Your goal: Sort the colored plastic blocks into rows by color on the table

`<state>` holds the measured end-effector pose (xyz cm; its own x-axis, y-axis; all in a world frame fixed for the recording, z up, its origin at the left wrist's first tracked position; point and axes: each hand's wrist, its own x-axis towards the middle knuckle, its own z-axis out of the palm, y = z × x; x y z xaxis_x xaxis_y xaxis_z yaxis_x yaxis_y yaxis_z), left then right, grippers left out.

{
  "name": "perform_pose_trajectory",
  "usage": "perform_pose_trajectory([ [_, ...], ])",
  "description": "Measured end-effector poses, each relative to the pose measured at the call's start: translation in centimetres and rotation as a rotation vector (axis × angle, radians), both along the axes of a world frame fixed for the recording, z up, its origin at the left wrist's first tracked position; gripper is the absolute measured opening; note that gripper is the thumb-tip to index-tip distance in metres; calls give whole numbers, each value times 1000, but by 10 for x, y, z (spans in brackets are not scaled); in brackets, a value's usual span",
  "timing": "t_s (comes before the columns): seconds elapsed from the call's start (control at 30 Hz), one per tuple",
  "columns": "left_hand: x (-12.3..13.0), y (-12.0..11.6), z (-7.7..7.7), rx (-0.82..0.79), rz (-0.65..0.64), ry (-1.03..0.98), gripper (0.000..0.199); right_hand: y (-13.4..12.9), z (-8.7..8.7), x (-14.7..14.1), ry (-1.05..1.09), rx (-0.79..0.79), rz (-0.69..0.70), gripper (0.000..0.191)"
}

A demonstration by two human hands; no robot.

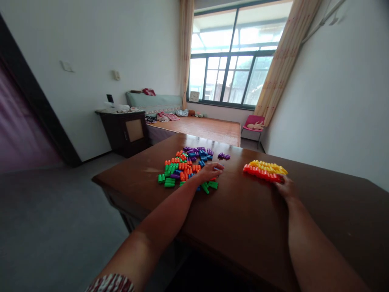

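Note:
My left hand (209, 172) is over the right side of a loose pile of small plastic blocks (184, 166). Its fingers and thumb curl around something small and bluish, apparently a blue block, mostly hidden. Green, orange, blue and purple pieces make up the pile, each shaped like short tubes joined side by side. At the right, my right hand (286, 188) is closed on the near right end of a red row of joined blocks (261, 173). A yellow row of blocks (269, 166) lies along its far side.
The blocks lie on a brown wooden table (237, 227). A short purple strip of blocks (224, 155) rests behind my left hand. Beyond the table are a bed (206, 125), a dark cabinet (124, 132) and a pink chair (253, 123) under the window.

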<state>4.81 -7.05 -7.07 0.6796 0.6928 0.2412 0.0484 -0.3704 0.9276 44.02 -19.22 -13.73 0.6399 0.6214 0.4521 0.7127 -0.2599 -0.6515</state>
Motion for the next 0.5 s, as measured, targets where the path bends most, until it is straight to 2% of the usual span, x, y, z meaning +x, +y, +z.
perform_pose_trajectory([
  [0.1, 3, 2, -8, 96, 22, 63, 30, 8, -7, 7, -71, -44, -29, 46],
  [0.2, 3, 2, -5, 180, 57, 102, 31, 10, -7, 8, -134, -74, -27, 51],
  [0.33, -14, 12, 22, 366, 227, 106, 26, 6, 3, 0, -167, -76, -108, 60],
  [0.4, -36, 24, 40, 441, 369, 167, 25, 2, 10, -6, -157, -18, -199, 61],
  [0.5, -81, 44, 56, 427, 549, 373, 28, -2, 17, -15, -208, 80, -263, 57],
])
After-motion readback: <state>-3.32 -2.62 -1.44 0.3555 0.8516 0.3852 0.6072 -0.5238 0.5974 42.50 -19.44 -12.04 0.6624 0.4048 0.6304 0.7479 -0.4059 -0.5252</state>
